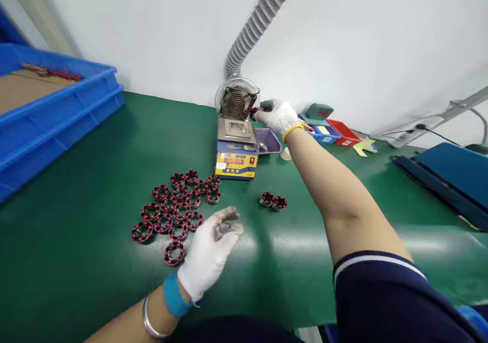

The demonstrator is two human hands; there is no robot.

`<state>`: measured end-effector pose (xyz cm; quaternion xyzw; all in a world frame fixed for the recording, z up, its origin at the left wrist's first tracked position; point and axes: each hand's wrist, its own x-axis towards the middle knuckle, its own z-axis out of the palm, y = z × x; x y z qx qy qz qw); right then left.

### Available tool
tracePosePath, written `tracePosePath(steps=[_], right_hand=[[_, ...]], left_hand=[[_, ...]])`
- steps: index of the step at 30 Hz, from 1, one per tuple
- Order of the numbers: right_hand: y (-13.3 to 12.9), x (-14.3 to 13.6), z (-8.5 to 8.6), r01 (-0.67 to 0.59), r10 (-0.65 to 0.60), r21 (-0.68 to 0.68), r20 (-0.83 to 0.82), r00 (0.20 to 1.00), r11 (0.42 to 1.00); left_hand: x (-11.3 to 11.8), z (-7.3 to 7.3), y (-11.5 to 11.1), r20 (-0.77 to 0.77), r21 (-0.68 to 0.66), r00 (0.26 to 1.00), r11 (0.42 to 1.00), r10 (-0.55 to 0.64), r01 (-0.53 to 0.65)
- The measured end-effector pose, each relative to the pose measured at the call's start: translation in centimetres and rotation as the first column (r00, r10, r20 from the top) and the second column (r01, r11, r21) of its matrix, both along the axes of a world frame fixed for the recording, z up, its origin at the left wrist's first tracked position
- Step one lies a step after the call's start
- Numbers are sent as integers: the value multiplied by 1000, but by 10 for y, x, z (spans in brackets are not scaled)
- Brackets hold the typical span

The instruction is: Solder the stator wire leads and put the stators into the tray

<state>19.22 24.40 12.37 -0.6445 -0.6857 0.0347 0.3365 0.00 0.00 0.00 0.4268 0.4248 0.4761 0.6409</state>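
My right hand (277,116), in a white glove with greyed fingertips, is stretched forward over the right rear of the solder pot (237,152). Its fingers are closed on a small red-and-black motor stator (254,113), next to the fan (237,103). Lower down, my left hand (213,246), gloved too, hovers with fingers loosely bent and apart, holding nothing. To its left a group of several red-and-black ring-shaped stators (182,212) lies on the green table (95,277). Two more stators (273,200) sit touching each other, right of the pot's front.
A grey duct hose (251,30) rises behind the fan. A purple tray (269,141) stands beside the pot, with blue and red bins (343,131) farther right. Large blue crates (57,114) occupy the left; a dark blue flat object (450,175) lies at right.
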Motion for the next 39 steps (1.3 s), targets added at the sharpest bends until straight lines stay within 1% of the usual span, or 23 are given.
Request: tracePosePath(steps=[3, 5, 7, 9, 11, 14, 16, 19, 22, 27, 35, 39], right_hand=[[8, 2, -15, -20, 7, -53, -227, 974, 998], [12, 1, -22, -39, 9, -81, -337, 941, 996], [15, -1, -28, -45, 4, -96, -386, 922, 994], [17, -5, -31, -21, -9, -81, -355, 935, 996], [17, -9, -34, 5, -16, -37, -301, 954, 999], [21, -14, -40, -17, 18, 7, -287, 958, 1000], [26, -16, -46, -21, 20, -1, -277, 961, 1000], [34, -17, -54, 15, -16, -7, -212, 977, 1000], [38, -15, -59, 21, -23, -12, -172, 985, 1000], [37, -14, -60, 25, -27, -12, -150, 988, 1000], [34, -14, -53, 15, -13, 11, -190, 982, 1000], [36, -15, -57, 14, -10, 21, -177, 984, 1000]], left_hand=[[-2, -1, -1, -7, 9, 1000, 1000, -2, 2], [-2, -3, -2, -3, 17, 1000, 1000, 1, -1], [-2, -4, -2, 5, 22, 1000, 1000, 9, -9], [-2, -5, -2, 5, 20, 1000, 1000, 16, -16], [-2, -5, -2, 3, 12, 1000, 1000, 22, -22], [-2, -5, -1, 8, 0, 1000, 1000, 25, -25], [-2, -5, 0, 22, -4, 999, 1000, 25, -25], [-1, -6, 1, 42, -12, 999, 1000, 24, -23], [0, -8, 1, 48, -18, 999, 1000, 18, -17], [0, -10, 0, 18, -13, 1000, 1000, -10, 11], [-1, -11, 2, -17, -14, 999, 999, -42, 42], [-1, -12, 1, -60, 10, 997, 999, -51, 51]])
